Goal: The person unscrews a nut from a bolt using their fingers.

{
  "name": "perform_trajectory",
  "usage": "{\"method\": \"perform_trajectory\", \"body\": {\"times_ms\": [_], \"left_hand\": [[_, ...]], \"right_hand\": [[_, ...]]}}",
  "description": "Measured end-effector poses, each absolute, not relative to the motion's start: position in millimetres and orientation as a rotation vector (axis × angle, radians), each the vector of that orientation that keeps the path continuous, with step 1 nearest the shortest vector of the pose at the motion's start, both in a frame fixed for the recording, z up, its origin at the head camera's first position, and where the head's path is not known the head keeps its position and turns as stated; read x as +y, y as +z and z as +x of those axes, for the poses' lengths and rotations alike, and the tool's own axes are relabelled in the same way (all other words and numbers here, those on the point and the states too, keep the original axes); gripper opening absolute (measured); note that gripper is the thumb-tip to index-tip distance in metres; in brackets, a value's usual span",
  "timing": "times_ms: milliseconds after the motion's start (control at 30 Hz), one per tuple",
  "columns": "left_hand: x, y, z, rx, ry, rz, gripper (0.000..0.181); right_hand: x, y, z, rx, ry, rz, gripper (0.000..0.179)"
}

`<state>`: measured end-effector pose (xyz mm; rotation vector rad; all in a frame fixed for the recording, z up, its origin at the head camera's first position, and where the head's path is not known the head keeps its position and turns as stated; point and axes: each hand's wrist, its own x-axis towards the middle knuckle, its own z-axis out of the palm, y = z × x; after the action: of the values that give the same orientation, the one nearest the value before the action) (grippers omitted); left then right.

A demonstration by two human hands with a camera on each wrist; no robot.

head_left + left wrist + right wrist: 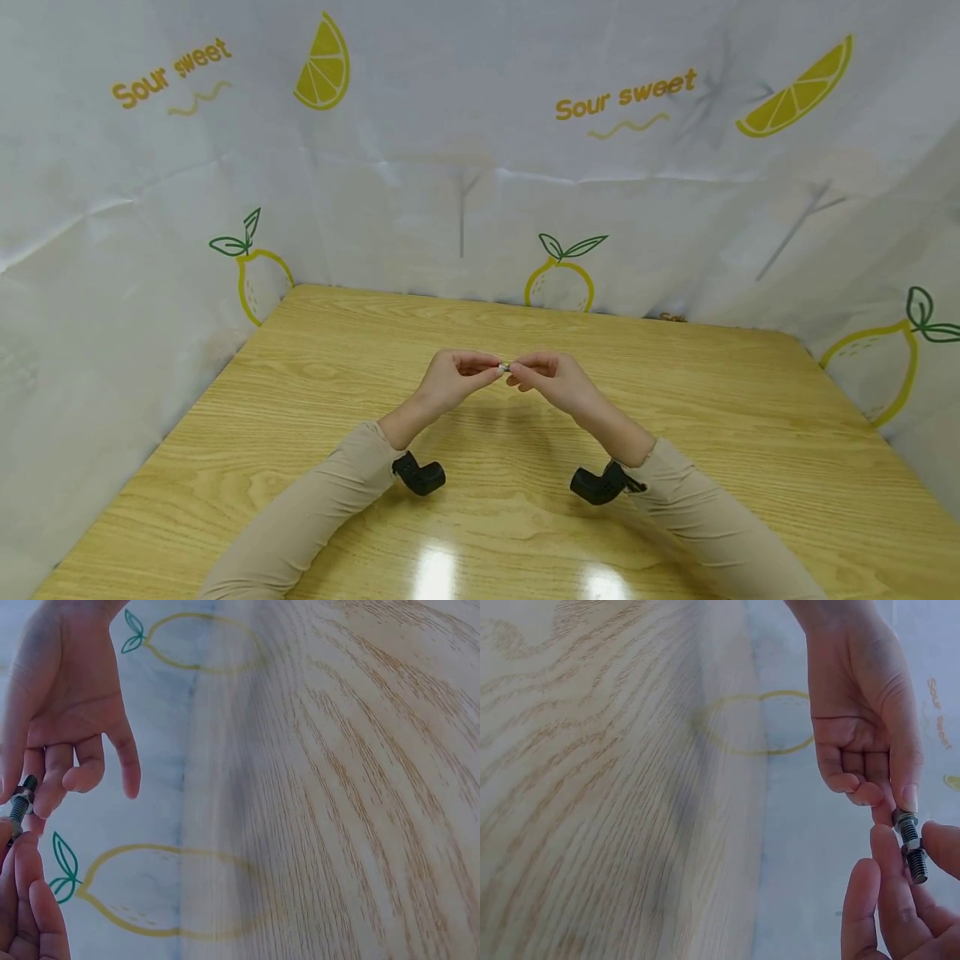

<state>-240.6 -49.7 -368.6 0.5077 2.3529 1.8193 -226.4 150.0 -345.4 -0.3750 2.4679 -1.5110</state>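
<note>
Just above the wooden table, both hands meet around a small metal bolt (909, 829) with a nut (913, 846) threaded partway along it. My left hand (450, 379) pinches the head end between thumb and fingers. On the other side my right hand (558, 382) has its thumb and fingers at the nut. The right wrist view has the left hand (859, 712) above and the right hand (900, 919) below. In the left wrist view the bolt's threaded tip (31, 781) sticks out past the nut, between the right hand (75, 690) and the left hand (34, 915).
The wood-grain table (495, 533) spreads under both arms. A white curtain (420, 208) printed with lemons stands behind it and along the sides. Black wrist mounts (420, 475) hang below each beige sleeve (322, 492).
</note>
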Motion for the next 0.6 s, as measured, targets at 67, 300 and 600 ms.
{"method": "perform_trajectory", "body": {"times_ms": [67, 300, 600], "left_hand": [[-49.7, -368.5, -240.7, 2.357, 1.823, 0.512, 0.026], [-50.0, -368.5, -240.1, 2.361, 1.834, 0.513, 0.025], [-50.9, -368.4, -239.8, 2.358, 1.83, 0.526, 0.027]], "right_hand": [[149.7, -345.4, -226.1, 2.475, -1.511, -0.369, 0.037], [148.7, -344.7, -224.4, 2.459, -1.572, -0.405, 0.036], [147.9, -343.4, -224.0, 2.476, -1.538, -0.371, 0.034]]}}
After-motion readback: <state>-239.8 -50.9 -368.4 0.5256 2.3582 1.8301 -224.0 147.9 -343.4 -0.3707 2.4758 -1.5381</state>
